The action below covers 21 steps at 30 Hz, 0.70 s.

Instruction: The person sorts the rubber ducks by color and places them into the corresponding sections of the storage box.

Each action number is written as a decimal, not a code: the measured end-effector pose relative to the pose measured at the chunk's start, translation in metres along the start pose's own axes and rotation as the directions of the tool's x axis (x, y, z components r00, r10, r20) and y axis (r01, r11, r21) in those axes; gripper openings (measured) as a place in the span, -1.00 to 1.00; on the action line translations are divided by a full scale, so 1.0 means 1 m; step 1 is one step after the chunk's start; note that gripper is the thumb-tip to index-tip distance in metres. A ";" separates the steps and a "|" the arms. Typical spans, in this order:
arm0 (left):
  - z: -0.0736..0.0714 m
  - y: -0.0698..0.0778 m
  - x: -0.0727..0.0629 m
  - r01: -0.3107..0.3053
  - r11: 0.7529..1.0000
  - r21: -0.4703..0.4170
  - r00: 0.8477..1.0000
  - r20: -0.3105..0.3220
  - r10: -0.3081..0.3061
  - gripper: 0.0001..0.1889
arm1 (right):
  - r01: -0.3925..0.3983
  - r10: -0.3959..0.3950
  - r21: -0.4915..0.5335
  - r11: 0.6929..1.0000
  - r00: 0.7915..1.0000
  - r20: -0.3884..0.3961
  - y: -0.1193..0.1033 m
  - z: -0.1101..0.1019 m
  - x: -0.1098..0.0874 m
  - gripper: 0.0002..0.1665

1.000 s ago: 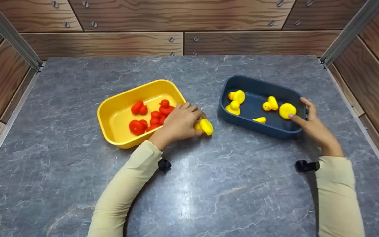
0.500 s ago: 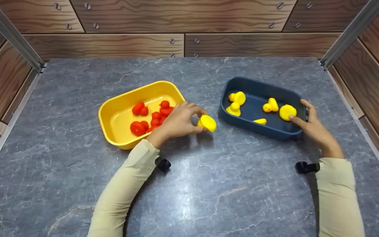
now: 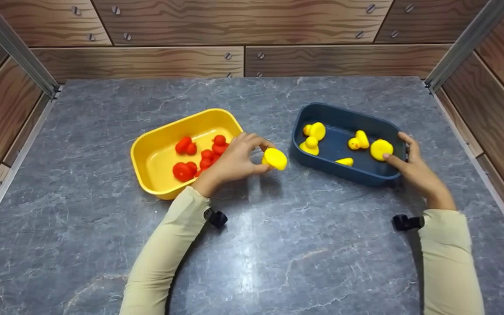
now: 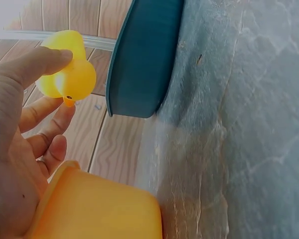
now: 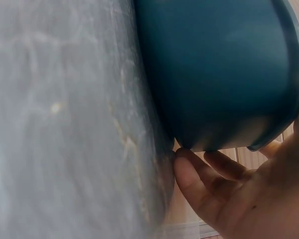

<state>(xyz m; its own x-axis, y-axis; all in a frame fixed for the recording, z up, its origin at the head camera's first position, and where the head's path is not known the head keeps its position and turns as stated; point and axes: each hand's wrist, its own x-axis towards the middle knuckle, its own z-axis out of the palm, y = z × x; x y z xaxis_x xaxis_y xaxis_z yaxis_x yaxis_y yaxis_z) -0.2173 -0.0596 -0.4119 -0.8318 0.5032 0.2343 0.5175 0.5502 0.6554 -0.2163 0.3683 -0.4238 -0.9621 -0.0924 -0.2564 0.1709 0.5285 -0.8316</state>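
Observation:
My left hand (image 3: 234, 159) pinches a yellow rubber duck (image 3: 275, 159) between thumb and fingers, above the table in the gap between two tubs. In the left wrist view, the duck's head and orange beak show beneath the thumb. Behind that hand stands a yellow tub (image 3: 155, 162) with several red rubber ducks (image 3: 185, 145) in it, some partly hidden by the hand. My right hand (image 3: 425, 179) grips the right end of a dark blue tub (image 3: 344, 169), thumb over the rim and fingers outside. Several yellow ducks (image 3: 382, 150) lie in that tub, one mostly hidden by its front wall.
Both tubs stand on a grey marbled table (image 3: 304, 245). Wood-patterned panels (image 3: 182, 26) enclose its back and sides, with metal posts (image 3: 457, 41) in the rear corners. A small black camera (image 3: 215, 218) sits at the left wrist, another (image 3: 407, 222) at the right.
The left hand has lifted the yellow duck slightly off the table and tilted it, its base now turned more toward the head view. The right hand keeps its place on the blue tub.

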 end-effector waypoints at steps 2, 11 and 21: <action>0.000 0.000 0.000 0.007 1.000 -0.012 1.000 -0.001 -0.007 -0.56 | -0.002 0.002 -0.004 1.000 1.000 0.005 -0.001 -0.001 0.000 0.07; 0.001 0.013 0.009 -0.015 0.998 -0.055 1.000 -0.015 0.014 -0.57 | -0.023 0.023 0.001 1.000 1.000 0.007 -0.003 -0.001 -0.004 0.07; 0.012 0.041 0.031 0.002 0.994 -0.113 0.998 -0.064 -0.009 -0.55 | -0.007 0.007 0.003 1.000 1.000 -0.006 -0.001 0.000 -0.002 0.05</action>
<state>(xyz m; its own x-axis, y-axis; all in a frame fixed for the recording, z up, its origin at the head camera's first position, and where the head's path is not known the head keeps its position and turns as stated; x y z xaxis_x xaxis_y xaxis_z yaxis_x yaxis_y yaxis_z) -0.2189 -0.0134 -0.3865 -0.8479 0.4541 0.2738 0.4896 0.4723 0.7329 -0.2150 0.3680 -0.4222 -0.9623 -0.0836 -0.2589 0.1779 0.5263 -0.8315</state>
